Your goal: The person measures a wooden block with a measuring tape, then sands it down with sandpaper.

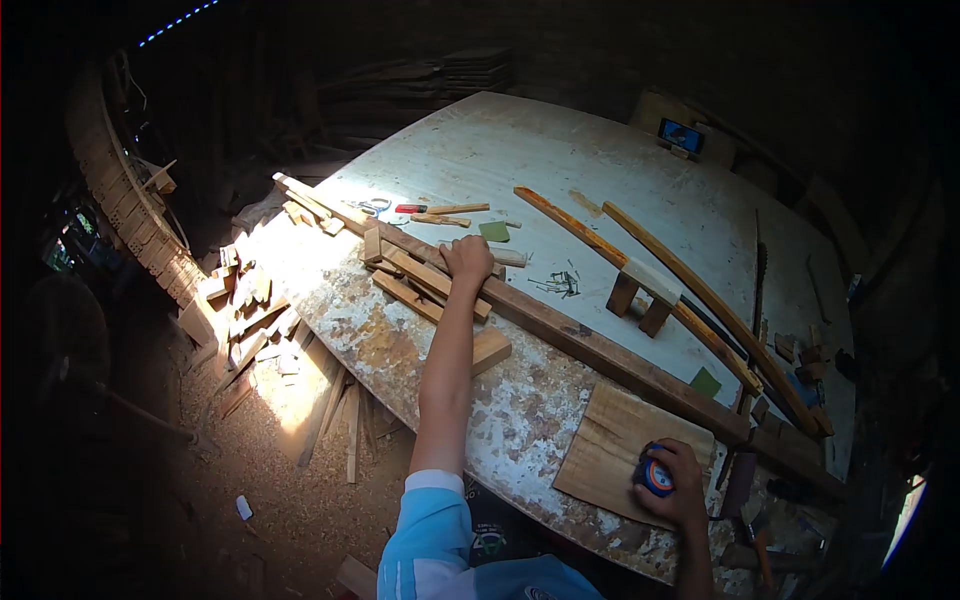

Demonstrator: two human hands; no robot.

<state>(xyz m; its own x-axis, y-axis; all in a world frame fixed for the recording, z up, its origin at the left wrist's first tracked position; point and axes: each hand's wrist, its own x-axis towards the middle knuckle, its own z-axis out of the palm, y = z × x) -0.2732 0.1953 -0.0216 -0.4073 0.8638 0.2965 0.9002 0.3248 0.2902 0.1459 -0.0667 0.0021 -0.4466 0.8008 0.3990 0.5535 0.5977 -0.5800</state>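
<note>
My right hand (677, 482) is closed around a round tape measure (655, 476), dark with a blue and orange face. It is over a flat wooden board (598, 455) at the near right of the table. My left arm reaches forward across the table. Its hand (467, 258) is closed at the long brown wooden beam (590, 347); what its fingers hold is hidden. A short pale stick (510, 258) shows just right of that hand. Several cut wooden pieces (410, 297) lie to its left, and a wood block (490, 351) lies nearer me.
On the pale table (440, 150) lie scissors (374, 206), loose nails (562, 283), green sandpaper (494, 231) and two long strips, one (700, 290) rightmost. A small wooden stand (645, 287) straddles the other strip. A phone (681, 135) stands at the back. Offcuts (250, 300) cover the floor at left.
</note>
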